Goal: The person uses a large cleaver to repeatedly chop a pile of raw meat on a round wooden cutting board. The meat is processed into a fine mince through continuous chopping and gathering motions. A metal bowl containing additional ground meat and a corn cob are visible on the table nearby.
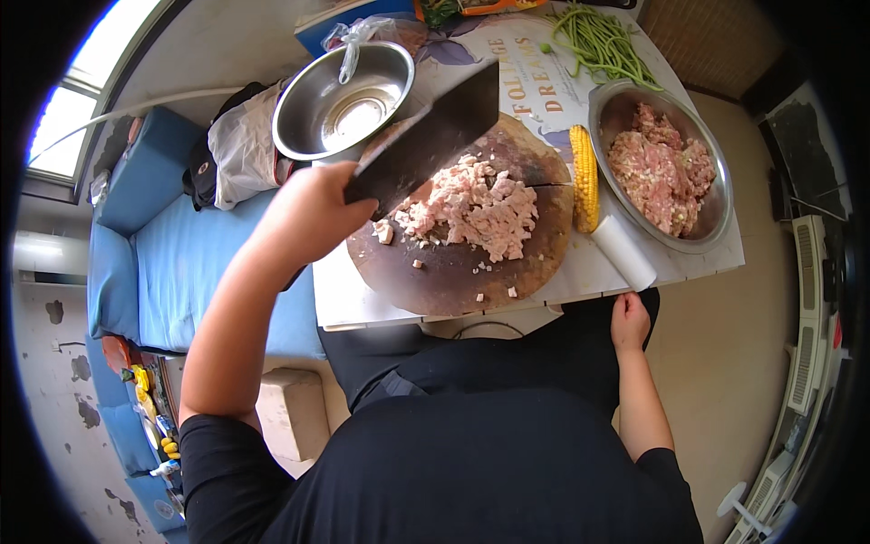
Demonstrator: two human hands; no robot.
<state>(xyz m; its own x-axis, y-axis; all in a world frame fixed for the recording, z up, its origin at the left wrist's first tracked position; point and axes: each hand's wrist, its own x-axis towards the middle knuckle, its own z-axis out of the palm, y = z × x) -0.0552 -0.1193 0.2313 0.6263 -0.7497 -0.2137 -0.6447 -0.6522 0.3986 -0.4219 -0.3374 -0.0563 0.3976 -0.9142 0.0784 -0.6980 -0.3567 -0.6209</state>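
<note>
On the surface (340, 304), a round wooden chopping block (408, 283) occupies the near side and carries the chopped meat (489, 213). The pale pink pieces form a loose heap at the middle of the block; a few separate cubes lie toward its left and near edges.

Left hand (313, 213): the grip is clenched around the handle end of a broad, dark cleaver (439, 136). The blade extends away and to the right across the far-left part of the block, covering part of it from view. Contact between blade and meat cannot be determined.

Right hand (631, 320): the grip is curled into a loose fist beside the near edge of the surface, over the dark trousers (580, 349). Whether the fingers enclose anything cannot be told. The nearest item is a white roll (623, 254), positioned diagonally just beyond the hand.

Right of the block, a yellow corn cob (584, 181) lies lengthwise beside a stainless steel bowl (720, 222) containing minced meat (666, 172). Green beans (605, 43) lie beyond this bowl. A second steel basin (292, 122) stands at far left, with a knotted plastic bag (349, 59) at its far rim.
</note>
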